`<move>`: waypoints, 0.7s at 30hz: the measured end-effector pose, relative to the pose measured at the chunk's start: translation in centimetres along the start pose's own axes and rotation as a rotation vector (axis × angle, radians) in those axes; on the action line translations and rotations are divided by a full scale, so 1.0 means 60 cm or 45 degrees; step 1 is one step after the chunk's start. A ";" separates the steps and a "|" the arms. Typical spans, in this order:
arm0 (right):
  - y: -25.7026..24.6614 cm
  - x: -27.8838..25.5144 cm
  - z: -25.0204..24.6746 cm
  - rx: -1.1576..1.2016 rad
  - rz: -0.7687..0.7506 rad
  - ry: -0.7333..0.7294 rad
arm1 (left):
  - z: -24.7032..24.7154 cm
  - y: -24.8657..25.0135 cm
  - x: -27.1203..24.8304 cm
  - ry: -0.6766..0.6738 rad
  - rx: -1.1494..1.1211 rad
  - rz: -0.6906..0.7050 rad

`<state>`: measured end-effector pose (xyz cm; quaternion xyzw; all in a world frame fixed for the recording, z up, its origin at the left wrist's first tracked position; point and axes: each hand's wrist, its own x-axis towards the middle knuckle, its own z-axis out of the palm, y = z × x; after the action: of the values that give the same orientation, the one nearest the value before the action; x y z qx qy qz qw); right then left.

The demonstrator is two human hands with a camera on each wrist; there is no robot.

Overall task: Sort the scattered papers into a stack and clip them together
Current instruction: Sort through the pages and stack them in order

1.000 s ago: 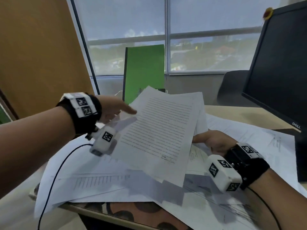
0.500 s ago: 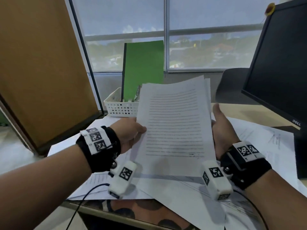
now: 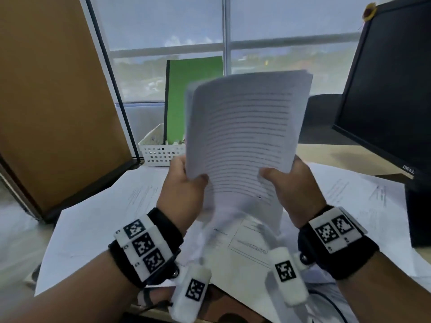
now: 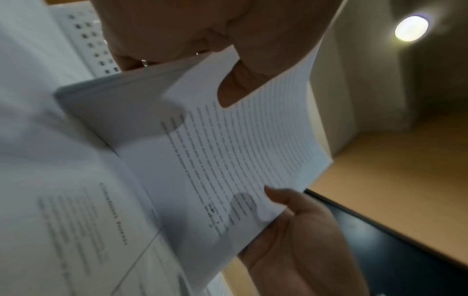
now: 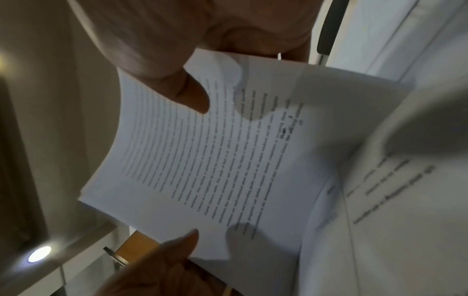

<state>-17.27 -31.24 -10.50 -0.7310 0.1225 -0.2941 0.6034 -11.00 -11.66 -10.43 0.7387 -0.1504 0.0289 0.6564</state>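
White stack [image 3: 242, 141] — head view alone shows monitor [image 3: 384, 89].

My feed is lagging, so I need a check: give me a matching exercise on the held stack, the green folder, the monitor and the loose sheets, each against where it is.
Things:
1. stack of papers
2. green folder
3. monitor
4. loose sheets

Places:
A. standing in the white basket
B. lying on the desk
C. gripped between the left hand and the right hand
D. at the desk's right side

Pairs: 1-C, 2-A, 3-D, 4-B
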 end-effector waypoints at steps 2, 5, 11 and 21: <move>0.005 0.004 -0.002 0.021 0.058 -0.014 | -0.006 -0.020 0.012 -0.005 -0.138 -0.186; 0.011 0.006 0.001 0.010 0.129 -0.024 | -0.007 -0.039 0.030 0.011 -0.280 -0.370; 0.006 0.007 0.002 0.078 0.094 0.049 | -0.009 -0.049 0.047 0.064 -0.393 -0.374; 0.002 0.009 0.012 -0.102 0.003 -0.024 | 0.002 -0.027 0.053 -0.063 -0.449 -0.376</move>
<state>-16.37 -30.98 -10.55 -0.7572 0.1294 -0.2815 0.5751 -7.58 -12.21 -11.25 0.6269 -0.0592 -0.1123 0.7687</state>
